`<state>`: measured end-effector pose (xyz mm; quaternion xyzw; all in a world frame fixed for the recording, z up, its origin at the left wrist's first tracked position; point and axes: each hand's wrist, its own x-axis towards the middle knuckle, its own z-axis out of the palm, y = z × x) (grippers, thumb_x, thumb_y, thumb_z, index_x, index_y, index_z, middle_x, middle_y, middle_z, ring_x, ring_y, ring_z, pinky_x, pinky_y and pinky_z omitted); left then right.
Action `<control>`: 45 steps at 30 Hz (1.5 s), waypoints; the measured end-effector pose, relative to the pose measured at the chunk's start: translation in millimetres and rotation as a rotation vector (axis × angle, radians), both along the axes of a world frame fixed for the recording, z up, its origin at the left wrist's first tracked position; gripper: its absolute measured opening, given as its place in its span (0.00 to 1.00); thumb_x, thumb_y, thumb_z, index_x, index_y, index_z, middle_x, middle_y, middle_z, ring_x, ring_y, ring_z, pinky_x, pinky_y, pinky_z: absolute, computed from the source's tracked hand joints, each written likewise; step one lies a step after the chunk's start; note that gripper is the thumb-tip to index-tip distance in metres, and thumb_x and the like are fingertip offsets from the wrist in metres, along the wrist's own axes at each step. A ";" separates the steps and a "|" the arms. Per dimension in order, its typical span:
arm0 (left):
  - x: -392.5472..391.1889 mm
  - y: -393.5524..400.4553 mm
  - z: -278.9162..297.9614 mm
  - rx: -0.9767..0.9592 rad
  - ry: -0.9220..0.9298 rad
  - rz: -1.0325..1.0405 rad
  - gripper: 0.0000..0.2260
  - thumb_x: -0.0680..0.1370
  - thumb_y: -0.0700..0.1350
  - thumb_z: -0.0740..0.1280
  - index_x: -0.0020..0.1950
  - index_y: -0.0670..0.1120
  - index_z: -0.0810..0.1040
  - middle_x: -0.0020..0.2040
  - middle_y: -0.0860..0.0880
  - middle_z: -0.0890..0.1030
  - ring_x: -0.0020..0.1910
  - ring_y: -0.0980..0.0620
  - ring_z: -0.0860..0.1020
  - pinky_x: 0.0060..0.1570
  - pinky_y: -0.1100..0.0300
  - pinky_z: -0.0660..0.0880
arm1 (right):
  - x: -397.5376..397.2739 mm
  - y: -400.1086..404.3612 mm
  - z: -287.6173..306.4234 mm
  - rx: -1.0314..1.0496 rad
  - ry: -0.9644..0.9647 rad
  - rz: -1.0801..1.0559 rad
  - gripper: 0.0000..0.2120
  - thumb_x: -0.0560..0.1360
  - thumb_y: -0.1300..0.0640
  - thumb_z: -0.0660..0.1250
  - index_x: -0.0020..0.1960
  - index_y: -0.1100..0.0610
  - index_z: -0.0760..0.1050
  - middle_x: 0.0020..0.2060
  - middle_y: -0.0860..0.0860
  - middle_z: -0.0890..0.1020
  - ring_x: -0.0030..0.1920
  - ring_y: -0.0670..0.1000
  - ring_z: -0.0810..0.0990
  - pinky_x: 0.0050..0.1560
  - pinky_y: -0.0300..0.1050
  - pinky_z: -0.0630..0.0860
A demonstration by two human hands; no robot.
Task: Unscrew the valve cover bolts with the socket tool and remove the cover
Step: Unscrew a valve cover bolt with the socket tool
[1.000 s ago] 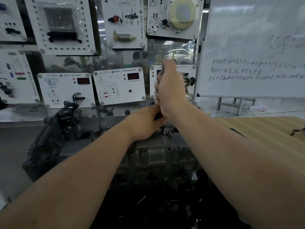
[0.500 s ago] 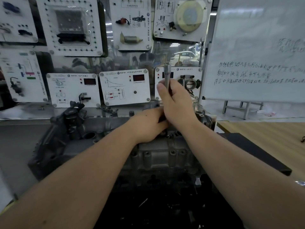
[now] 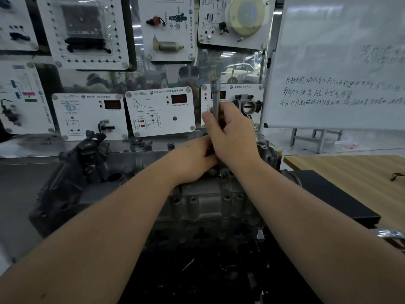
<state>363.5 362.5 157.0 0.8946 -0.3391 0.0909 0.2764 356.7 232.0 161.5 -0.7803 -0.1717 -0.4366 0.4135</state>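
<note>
White training panels (image 3: 161, 111) and a whiteboard (image 3: 341, 62) line the wall behind the grey engine block, whose valve cover (image 3: 210, 200) sits at mid-frame beside a wooden tabletop (image 3: 350, 170) on the right. Curled fingers of the right hand (image 3: 232, 137) hold the upright socket tool (image 3: 215, 99) by its shaft. Just below, touching it, the left hand (image 3: 192, 159) rests on the cover's top; whether its grip holds anything cannot be told.

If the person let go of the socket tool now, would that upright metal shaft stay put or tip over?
Probably tip. The socket tool looks like a thin, rigid metal rod standing upright, tall for its width. The right hand grips it while the left hand sits at its base, which is hidden. Smooth metal may also be slippery, and it could roll once down.
</note>
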 end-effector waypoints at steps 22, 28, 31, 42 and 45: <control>-4.6 -2.5 -1.6 0.068 -0.018 0.007 0.07 0.85 0.49 0.59 0.49 0.61 0.69 0.45 0.60 0.75 0.45 0.55 0.77 0.49 0.52 0.75 | -4.1 3.5 -0.5 0.023 -0.016 -0.064 0.20 0.85 0.54 0.60 0.35 0.49 0.61 0.27 0.46 0.68 0.28 0.44 0.66 0.30 0.37 0.64; -4.1 -4.2 -0.9 0.068 -0.045 0.028 0.13 0.84 0.47 0.62 0.42 0.61 0.67 0.42 0.56 0.77 0.39 0.58 0.76 0.39 0.57 0.71 | -5.1 1.5 -2.7 0.009 -0.039 -0.038 0.11 0.82 0.48 0.66 0.54 0.56 0.76 0.32 0.44 0.75 0.34 0.43 0.74 0.36 0.35 0.71; -5.6 -4.8 -1.4 0.066 -0.027 0.033 0.07 0.84 0.49 0.60 0.48 0.60 0.71 0.51 0.49 0.81 0.46 0.54 0.79 0.49 0.53 0.76 | -5.8 1.5 -1.8 0.032 -0.104 -0.049 0.10 0.83 0.54 0.65 0.49 0.60 0.75 0.32 0.47 0.74 0.33 0.47 0.72 0.36 0.34 0.69; 1.4 -2.7 -1.4 0.011 0.009 -0.022 0.05 0.84 0.50 0.63 0.57 0.61 0.70 0.44 0.66 0.75 0.43 0.67 0.75 0.41 0.67 0.69 | -3.6 1.6 -0.7 0.045 -0.078 -0.014 0.10 0.82 0.50 0.65 0.54 0.57 0.75 0.32 0.42 0.73 0.33 0.40 0.73 0.35 0.35 0.70; 0.6 -2.1 -0.5 -0.018 0.030 -0.030 0.06 0.85 0.50 0.61 0.58 0.62 0.70 0.47 0.65 0.76 0.47 0.65 0.76 0.48 0.64 0.73 | -2.6 0.6 -0.6 0.062 -0.097 -0.030 0.13 0.84 0.53 0.62 0.47 0.62 0.74 0.31 0.47 0.74 0.32 0.46 0.71 0.34 0.41 0.69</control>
